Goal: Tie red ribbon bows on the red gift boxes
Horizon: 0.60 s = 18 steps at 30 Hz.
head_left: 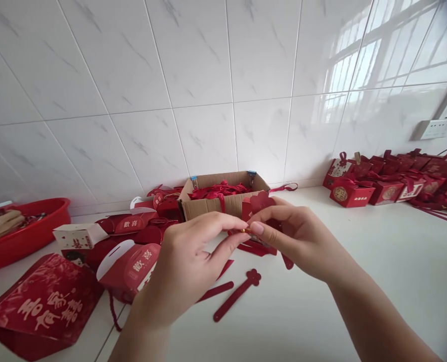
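In the middle of the head view, the fingertips of my left hand [197, 256] and my right hand [302, 241] meet over a small gold-coloured piece [244, 231]. My left thumb and forefinger pinch it, and its kind is too small to make out. My right thumb and fingers close on a partly folded red gift box [260, 200] with a flower-shaped end; the hands hide much of it. Below them on the table lies a flat dark red strap with a flower-shaped end [238, 294]. A second red strip [218, 290] is partly covered by my left hand.
An open cardboard box [204, 207] of red ribbons stands against the tiled wall. Several red gift boxes [135, 264] crowd the left, beside a red basin [56, 229]. Rows of finished-looking red boxes [353, 195] stand at right, below a socket strip [432, 129].
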### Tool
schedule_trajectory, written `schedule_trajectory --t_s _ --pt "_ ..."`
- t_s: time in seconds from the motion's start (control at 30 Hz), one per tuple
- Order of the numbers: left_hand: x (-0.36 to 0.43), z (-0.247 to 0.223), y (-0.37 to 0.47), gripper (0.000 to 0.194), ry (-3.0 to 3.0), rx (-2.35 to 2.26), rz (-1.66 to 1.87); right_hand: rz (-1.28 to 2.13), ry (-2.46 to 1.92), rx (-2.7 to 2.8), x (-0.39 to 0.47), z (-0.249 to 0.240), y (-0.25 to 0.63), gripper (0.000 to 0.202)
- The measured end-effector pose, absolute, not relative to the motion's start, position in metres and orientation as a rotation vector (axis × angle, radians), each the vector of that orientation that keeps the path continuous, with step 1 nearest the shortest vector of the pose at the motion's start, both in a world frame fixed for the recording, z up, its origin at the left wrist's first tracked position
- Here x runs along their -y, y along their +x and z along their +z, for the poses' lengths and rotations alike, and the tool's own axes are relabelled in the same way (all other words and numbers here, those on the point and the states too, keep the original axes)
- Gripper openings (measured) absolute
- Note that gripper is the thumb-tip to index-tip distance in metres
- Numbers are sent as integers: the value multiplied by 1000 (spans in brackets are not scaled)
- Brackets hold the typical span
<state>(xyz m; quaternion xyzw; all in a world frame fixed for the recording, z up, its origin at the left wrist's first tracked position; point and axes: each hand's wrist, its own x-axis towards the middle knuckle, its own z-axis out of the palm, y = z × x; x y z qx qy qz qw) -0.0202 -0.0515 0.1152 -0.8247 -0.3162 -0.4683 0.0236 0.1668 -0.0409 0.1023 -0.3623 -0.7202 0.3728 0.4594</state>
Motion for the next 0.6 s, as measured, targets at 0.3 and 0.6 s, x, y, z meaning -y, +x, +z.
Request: schedule_trajectory --t_s 0.3,0.6 --pt "52 115 -17 18 -2531 861 -1537 832 -787 1700 49 101 162 16" --pt "54 114 -13 10 -2692 1144 -1330 330 -745 1711 47 95 156 10"
